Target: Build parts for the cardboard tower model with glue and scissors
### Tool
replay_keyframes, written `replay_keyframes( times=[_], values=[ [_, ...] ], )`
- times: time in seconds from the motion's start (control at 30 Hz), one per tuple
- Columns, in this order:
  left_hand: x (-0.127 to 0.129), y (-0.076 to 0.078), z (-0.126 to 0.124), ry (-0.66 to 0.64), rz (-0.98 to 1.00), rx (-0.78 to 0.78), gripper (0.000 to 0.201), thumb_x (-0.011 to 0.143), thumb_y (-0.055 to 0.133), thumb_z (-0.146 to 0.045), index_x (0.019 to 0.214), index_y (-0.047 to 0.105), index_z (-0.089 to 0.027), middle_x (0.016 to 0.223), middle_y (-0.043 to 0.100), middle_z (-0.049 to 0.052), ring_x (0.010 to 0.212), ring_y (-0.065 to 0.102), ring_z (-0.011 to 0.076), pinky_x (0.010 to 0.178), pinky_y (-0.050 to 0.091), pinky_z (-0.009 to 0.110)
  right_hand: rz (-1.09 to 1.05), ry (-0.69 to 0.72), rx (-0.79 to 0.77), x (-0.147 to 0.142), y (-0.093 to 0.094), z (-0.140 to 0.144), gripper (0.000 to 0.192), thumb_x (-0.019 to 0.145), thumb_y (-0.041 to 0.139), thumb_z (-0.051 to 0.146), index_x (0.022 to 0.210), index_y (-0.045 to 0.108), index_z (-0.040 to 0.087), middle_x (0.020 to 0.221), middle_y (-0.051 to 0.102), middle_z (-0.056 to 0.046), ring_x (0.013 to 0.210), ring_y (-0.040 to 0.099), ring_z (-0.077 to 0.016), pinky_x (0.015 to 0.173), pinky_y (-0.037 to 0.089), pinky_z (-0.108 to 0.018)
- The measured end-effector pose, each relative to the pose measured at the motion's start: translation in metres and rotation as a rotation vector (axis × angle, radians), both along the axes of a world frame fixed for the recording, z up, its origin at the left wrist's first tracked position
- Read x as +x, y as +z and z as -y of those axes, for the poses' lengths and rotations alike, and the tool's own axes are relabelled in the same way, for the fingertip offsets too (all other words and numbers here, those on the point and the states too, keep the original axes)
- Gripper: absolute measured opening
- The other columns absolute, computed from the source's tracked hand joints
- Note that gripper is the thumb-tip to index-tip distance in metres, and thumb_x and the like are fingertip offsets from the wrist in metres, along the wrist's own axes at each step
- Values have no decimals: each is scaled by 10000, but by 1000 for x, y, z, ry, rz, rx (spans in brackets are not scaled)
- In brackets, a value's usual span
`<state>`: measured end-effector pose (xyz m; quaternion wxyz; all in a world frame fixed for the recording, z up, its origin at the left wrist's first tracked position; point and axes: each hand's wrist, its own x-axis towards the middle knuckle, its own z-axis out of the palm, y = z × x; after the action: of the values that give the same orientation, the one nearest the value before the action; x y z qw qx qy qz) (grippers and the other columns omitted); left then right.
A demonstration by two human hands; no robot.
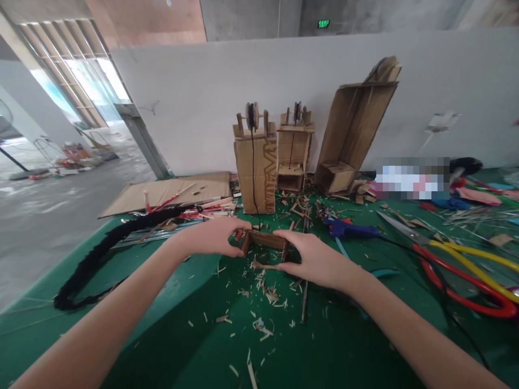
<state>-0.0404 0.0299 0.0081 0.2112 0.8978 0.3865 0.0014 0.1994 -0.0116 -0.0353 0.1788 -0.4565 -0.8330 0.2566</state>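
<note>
- I see the left hand (214,236) gripping one end of a small cardboard frame (266,239), the right hand (312,258) gripping the other.
- The frame sits between them, low at the table (178,335); I judge three walls joined, while the near strip (265,266) looks unfinished.
- A string (253,175) drops from the spool (252,115) behind it; whether tied, I can't tell.
- Scraps (270,294) lie nearside, where I judge movement easiest; the tall box (244,173) crowds the far edge, the glue gun (352,229) the right.

A craft workshop is being indicated by a glue gun (353,229), scissors (418,237), scattered scraps (271,294) and tall cardboard structures (255,173).
</note>
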Motion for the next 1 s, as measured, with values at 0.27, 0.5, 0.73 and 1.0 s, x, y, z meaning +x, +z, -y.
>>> replay_keyframes(
  times=[0.27, 0.5, 0.73, 1.0],
  values=[
    [-2, -1, 0, 0, -9, 4, 242, 706, 608, -350, 906, 592, -216, 833, 598, 5, 766, 537, 178, 629, 359, 290, -20, 20, -8, 0, 1, 2, 609, 768, 623, 330, 1341, 460, 205, 1247, 594, -103, 1081, 568, -277, 894, 469, -416],
    [-3, -1, 0, 5, -10, 14, 296, 702, 611, -365, 961, 595, -223, 876, 612, 18, 788, 543, 187, 654, 373, 299, -27, 15, 17, 1, -1, 0, 612, 766, 627, 336, 1342, 466, 206, 1291, 563, -107, 1125, 541, -297, 921, 452, -446],
    [-3, -1, 1, 1, 4, 1, 286, 700, 614, -362, 951, 593, -225, 864, 616, 16, 788, 551, 187, 653, 381, 295, -37, 16, -2, 0, 2, 1, 609, 763, 620, 319, 1344, 467, 222, 1287, 564, -104, 1121, 542, -301, 908, 460, -453],
    [-2, 2, 2, 10, -3, -3, 284, 691, 613, -346, 944, 593, -217, 869, 611, 21, 791, 548, 191, 647, 376, 301, -26, -14, 0, 2, -1, 1, 659, 761, 611, 361, 1368, 431, 179, 1354, 506, -113, 1187, 495, -300, 962, 435, -461]
  ],
)
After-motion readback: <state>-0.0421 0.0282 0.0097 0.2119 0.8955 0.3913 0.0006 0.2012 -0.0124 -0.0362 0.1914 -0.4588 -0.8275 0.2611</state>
